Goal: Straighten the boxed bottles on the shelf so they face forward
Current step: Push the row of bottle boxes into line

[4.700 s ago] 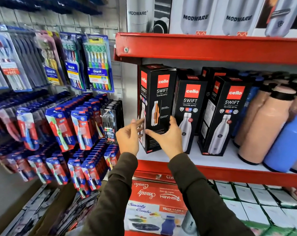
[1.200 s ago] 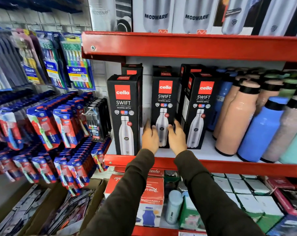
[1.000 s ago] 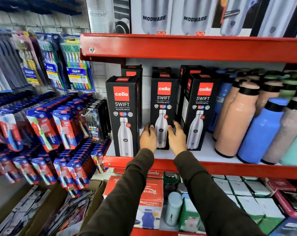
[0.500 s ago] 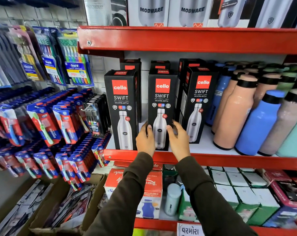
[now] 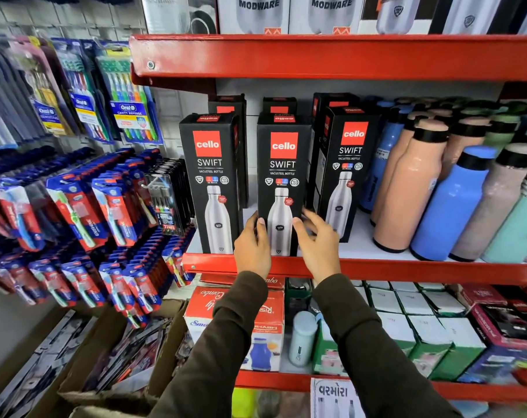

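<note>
Three black "cello SWIFT" bottle boxes stand in the front row of the white shelf (image 5: 359,245). The left box (image 5: 210,164) and the middle box (image 5: 282,164) face forward. The right box (image 5: 348,158) is turned a little, so its left side shows. My left hand (image 5: 251,250) holds the lower left edge of the middle box. My right hand (image 5: 318,244) has its thumb on the box's front and its blurred fingers in the gap beside the right box. More boxes stand behind, mostly hidden.
Loose bottles, peach (image 5: 407,188), blue (image 5: 449,206) and others, crowd the shelf's right half. The red shelf lip (image 5: 422,270) runs below my hands. Hanging toothbrush packs (image 5: 111,206) fill the left wall. Boxed goods (image 5: 238,312) sit on the shelf underneath.
Both hands have drawn the middle box forward to the shelf's front edge, level with the left box. My right hand's fingers have loosened and spread toward the right box.
</note>
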`<state>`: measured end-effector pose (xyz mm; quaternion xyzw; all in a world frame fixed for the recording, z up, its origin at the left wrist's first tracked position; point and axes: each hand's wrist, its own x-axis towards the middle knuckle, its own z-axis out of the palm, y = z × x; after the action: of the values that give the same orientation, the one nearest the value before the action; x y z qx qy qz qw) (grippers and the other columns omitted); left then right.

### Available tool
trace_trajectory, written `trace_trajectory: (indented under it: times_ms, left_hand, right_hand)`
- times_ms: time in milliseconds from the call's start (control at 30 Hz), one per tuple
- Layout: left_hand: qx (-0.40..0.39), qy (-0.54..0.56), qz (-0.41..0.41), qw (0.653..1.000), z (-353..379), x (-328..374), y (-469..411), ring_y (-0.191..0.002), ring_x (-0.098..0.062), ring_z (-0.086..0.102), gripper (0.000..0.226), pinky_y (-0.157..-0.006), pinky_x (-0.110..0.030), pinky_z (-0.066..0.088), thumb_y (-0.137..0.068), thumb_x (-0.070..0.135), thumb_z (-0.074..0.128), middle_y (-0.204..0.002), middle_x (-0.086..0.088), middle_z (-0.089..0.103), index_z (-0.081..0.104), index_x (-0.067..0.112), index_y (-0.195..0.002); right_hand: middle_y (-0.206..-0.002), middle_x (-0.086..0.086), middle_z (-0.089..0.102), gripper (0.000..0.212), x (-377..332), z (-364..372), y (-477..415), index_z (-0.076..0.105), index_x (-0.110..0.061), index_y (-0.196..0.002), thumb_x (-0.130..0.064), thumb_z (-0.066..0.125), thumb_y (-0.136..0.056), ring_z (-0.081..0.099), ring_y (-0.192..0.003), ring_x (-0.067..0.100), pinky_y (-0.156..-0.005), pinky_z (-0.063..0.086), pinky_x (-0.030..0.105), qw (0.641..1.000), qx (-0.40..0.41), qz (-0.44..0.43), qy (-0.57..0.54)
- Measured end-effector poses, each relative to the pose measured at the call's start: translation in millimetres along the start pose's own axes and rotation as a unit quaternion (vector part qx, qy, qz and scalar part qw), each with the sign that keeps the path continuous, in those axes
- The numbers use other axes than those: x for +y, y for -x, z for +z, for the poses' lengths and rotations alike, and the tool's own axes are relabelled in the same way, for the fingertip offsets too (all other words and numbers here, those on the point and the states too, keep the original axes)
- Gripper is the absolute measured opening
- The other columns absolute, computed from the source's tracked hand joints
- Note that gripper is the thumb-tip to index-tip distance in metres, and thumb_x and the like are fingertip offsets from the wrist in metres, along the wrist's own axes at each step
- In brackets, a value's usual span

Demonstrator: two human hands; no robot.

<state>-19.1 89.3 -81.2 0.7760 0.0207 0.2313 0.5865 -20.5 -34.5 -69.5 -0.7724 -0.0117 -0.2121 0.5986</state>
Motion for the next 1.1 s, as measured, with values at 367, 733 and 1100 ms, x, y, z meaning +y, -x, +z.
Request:
trace_trajectory:
  times_ms: [367, 733, 1100]
  left_hand:
    - [0.143, 0.03, 0.207, 0.967, 37.3, 31.1, 34.7, -0.127, -0.007, 0.041, 0.04, -0.11, -0.025, 0.027, -0.097, 0.005, 0.047, -0.133, 0.004, 0.048, 0.048, 0.021, -0.134]
    - [-0.067, 0.089, 0.019, 0.994, 142.2, 43.5, 3.2, -0.151, -0.018, 0.019, 0.053, -0.122, -0.026, 0.016, -0.105, 0.02, 0.034, -0.163, -0.007, 0.021, 0.018, 0.009, -0.154]
    - [-0.06, 0.111, -0.092, 0.988, 145.3, 39.2, -15.2, -0.132, -0.031, 0.049, 0.041, -0.096, -0.02, 0.031, -0.104, 0.027, 0.037, -0.14, -0.016, 0.055, 0.05, 0.008, -0.138]
  right_hand:
    - [-0.122, -0.003, 0.051, 0.028, 10.3, -45.6, -14.1, 0.06, -0.021, -0.124, -0.019, 0.058, -0.097, 0.056, -0.109, 0.014, -0.09, 0.042, 0.007, 0.988, 0.125, -0.085, -0.011]
    - [-0.159, 0.01, 0.034, 0.052, 37.7, -94.4, -71.2, 0.031, -0.009, -0.152, -0.016, 0.046, -0.103, 0.031, -0.148, 0.024, -0.112, 0.023, 0.023, 0.999, 0.013, 0.022, 0.039]
    - [-0.144, 0.013, 0.055, 0.044, 50.2, -102.5, -82.4, 0.05, -0.009, -0.141, -0.024, 0.054, -0.1, 0.051, -0.134, 0.028, -0.107, 0.035, 0.027, 0.998, 0.008, 0.041, 0.045]
